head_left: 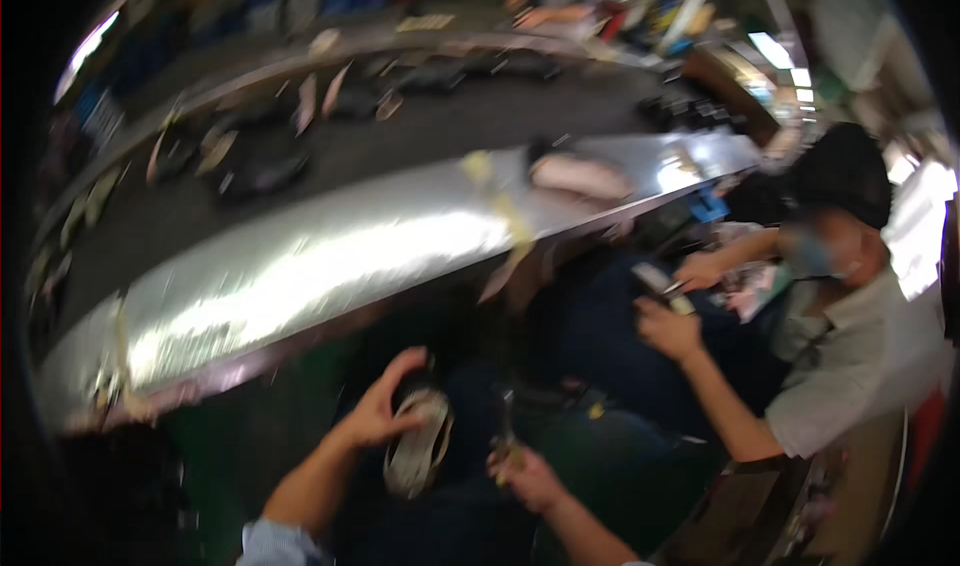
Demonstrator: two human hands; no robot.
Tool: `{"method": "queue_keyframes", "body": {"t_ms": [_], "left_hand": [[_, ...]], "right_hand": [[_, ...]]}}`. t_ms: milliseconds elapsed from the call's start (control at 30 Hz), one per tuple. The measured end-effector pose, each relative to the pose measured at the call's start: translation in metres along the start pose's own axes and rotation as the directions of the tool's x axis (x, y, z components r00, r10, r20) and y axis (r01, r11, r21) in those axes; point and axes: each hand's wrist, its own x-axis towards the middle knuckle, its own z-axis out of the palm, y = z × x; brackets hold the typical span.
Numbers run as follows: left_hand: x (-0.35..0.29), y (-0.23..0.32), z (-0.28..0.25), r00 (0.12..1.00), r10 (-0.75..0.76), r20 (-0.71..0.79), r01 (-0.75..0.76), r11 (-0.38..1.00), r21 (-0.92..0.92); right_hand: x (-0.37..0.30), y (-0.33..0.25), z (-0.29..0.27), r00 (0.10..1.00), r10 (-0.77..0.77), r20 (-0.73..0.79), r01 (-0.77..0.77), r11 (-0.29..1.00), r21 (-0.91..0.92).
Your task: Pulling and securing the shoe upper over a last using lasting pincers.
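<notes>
Both our hands grip: left hand (376,412) half-curled around a shoe (416,454), right hand (532,478) closed on a tool (508,428), perhaps pliers.

Greyish-beige shoe (418,444), silver ledge (300,286), yellow tape (478,169), pale-blue sleeve (277,544).

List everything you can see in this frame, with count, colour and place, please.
Shoe-shaped piece: 1, beige, at the left hand
Hand tool: 1, metallic and yellowish, in the right hand; kind blurred
Metal worktop: 1, silver, across the middle
Elongated item: 1, pale pink, on the worktop's right part
Yellowish strip: 1, right of the worktop's middle
Dark surface: 1, blackish, beyond the worktop
Dark items: several, black, along that surface; blurred
Co-worker: 1, light shirt, at right, holding a small item
Ceiling lights: several, white, upper right
Left hand: 1, bare, lower middle
Right hand: 1, bare, right of it
</notes>
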Motion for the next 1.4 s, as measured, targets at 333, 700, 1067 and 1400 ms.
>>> {"method": "queue_keyframes", "body": {"t_ms": [333,700,1067,1400], "left_hand": [[-0.078,0.048,-0.009,0.968,-0.131,-0.214,0.129,0.991,-0.026],[-0.088,0.034,-0.016,0.949,-0.156,-0.274,0.195,0.973,0.122],[-0.077,0.028,-0.013,0.950,-0.114,-0.290,0.169,0.971,0.172],[-0.076,0.025,-0.016,0.967,-0.099,-0.233,0.126,0.986,0.107]], "right_hand": [[-0.022,-0.087,0.089,0.945,0.130,0.302,0.110,0.740,-0.664],[0.005,-0.089,0.103,0.892,0.243,0.382,-0.008,0.852,-0.523],[0.034,-0.086,0.085,0.869,0.344,0.356,-0.045,0.770,-0.636],[0.025,-0.019,0.092,0.951,-0.084,0.296,0.284,0.614,-0.736]]}}
